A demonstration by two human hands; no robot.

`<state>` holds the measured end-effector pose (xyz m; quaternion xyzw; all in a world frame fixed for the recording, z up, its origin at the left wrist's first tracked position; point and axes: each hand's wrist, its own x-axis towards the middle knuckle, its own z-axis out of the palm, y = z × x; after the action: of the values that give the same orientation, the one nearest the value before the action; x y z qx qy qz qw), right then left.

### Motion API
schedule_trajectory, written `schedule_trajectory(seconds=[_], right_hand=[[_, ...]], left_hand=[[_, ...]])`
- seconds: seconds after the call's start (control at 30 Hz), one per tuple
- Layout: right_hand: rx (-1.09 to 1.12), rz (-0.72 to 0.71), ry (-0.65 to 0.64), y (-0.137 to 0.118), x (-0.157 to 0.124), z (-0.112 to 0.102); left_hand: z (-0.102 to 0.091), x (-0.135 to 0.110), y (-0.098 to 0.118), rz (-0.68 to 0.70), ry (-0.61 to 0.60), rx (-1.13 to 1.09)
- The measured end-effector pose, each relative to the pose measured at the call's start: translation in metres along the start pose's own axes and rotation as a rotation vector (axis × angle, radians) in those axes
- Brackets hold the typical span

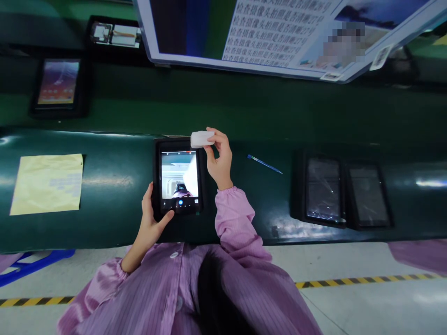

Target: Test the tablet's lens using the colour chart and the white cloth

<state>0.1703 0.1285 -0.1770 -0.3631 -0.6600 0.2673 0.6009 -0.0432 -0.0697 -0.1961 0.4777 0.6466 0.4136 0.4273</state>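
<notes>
A tablet [179, 174] with its camera picture lit on the screen lies in a black tray [158, 153] on the green bench. My left hand [152, 228] grips its lower left corner, fingers along the side and thumb on the bottom edge. Between the thumb and fingers of my right hand [220, 160] is a small white block [201, 139], held over the tablet's top right corner. A bright white patch fills the right part of the screen picture. To the right of that hand lies a thin blue pen-like stick [264, 164].
Two dark tablets in black trays [324, 190] [369, 194] lie at the right. A yellow paper sheet [49, 184] is at the left. Behind are a lit tablet [58, 83] and a black tray of parts [115, 35]. A framed instruction board [272, 35] overhangs the back.
</notes>
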Motion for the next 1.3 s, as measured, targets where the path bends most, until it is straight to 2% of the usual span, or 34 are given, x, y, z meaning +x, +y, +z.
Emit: schedule_trajectory(seconds=[0.23,0.67,0.9,1.0,1.07,1.13,1.2,1.3], right_hand=[[-0.044,-0.013,-0.062,-0.001,0.001,0.006],[-0.104,0.0,-0.09,0.001,-0.001,0.006],[-0.061,-0.003,-0.071,0.0,-0.001,0.006],[-0.046,-0.001,-0.06,-0.002,0.0,0.005],[-0.049,0.0,-0.058,-0.001,0.0,0.005],[-0.063,0.01,-0.057,0.0,-0.001,0.005],[-0.064,0.018,-0.05,0.002,0.0,0.006],[-0.058,0.024,-0.027,0.003,0.003,0.004]], left_hand=[[0.001,0.0,-0.001,0.014,-0.001,0.049],[0.0,0.002,0.006,0.017,0.009,0.054],[-0.006,0.005,0.003,-0.007,-0.019,-0.077],[-0.029,0.014,0.0,0.079,0.084,-0.083],[-0.059,0.023,-0.005,0.162,0.216,0.083],[-0.096,0.031,-0.012,0.201,0.361,0.332],[-0.134,0.038,-0.022,0.164,0.491,0.515],[-0.176,0.044,-0.039,0.09,0.618,0.587]])
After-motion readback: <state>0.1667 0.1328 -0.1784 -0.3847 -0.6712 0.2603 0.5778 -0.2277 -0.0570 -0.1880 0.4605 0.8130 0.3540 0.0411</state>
